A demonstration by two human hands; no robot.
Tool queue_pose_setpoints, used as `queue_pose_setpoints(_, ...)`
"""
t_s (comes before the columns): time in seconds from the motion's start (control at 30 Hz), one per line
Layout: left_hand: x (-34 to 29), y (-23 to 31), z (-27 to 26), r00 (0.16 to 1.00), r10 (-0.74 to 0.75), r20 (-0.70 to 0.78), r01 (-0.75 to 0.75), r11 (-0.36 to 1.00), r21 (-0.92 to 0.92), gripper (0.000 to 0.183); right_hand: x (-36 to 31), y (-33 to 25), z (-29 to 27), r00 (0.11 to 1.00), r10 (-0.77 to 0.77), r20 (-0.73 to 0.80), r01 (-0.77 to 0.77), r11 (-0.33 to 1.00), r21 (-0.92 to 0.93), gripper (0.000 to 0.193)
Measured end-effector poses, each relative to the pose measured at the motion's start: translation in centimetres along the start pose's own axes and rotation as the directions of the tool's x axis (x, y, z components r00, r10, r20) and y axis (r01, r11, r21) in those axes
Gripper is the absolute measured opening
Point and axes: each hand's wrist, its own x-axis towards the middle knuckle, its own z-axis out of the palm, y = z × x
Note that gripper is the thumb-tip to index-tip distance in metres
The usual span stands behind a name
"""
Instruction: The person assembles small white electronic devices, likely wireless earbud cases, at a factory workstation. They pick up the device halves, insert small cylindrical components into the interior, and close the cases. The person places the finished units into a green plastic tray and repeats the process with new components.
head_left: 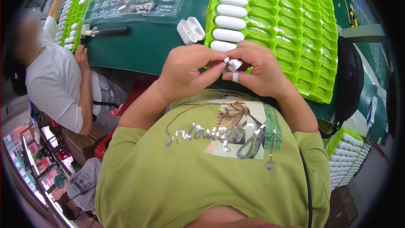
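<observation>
My left hand [190,69] and my right hand [261,67] meet above the table's near edge, fingertips closed in a pinch. Between them is a small silvery-white part [234,64], shaped somewhat like an earbud; the fingers cover much of it. A pale band circles one finger of the right hand. Just beyond my hands lies an open white earbud case [190,30], its lid tipped back. Past my fingers, white oval cases [231,11] fill the left column of a bright green tray [295,29], and its other visible pockets hold none.
A clear plastic tray [168,8] with several small metallic-white pieces sits at the far left, near a black-handled tool [112,31]. A co-worker in white [59,80] sits at left beside another green tray. A black bag [349,80] hangs at the right edge.
</observation>
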Motion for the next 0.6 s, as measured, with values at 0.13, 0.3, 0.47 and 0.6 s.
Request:
queue_pose_setpoints(0.13,-0.2,0.5,-0.2,0.985,-0.17,0.031,0.172,0.981,-0.086,0.011,-0.1,-0.1,0.1,1.0,0.005,0.028,-0.006,1.0,0.024,0.031)
queue_pose_setpoints(0.3,-0.2,1.0,0.6,0.961,-0.262,-0.085,0.256,0.964,-0.077,0.008,0.3,-0.8,0.1,0.991,0.135,-0.014,-0.133,0.986,0.105,0.03)
queue_pose_setpoints(0.47,-0.2,0.9,0.9,0.942,-0.324,-0.081,0.316,0.944,-0.098,0.008,0.1,0.0,0.0,0.981,0.193,0.015,-0.192,0.959,0.208,0.031)
queue_pose_setpoints(0.6,0.1,0.6,0.6,0.932,-0.361,-0.003,0.356,0.919,-0.167,0.009,0.0,0.4,0.1,0.975,0.218,0.038,-0.219,0.928,0.301,0.032)
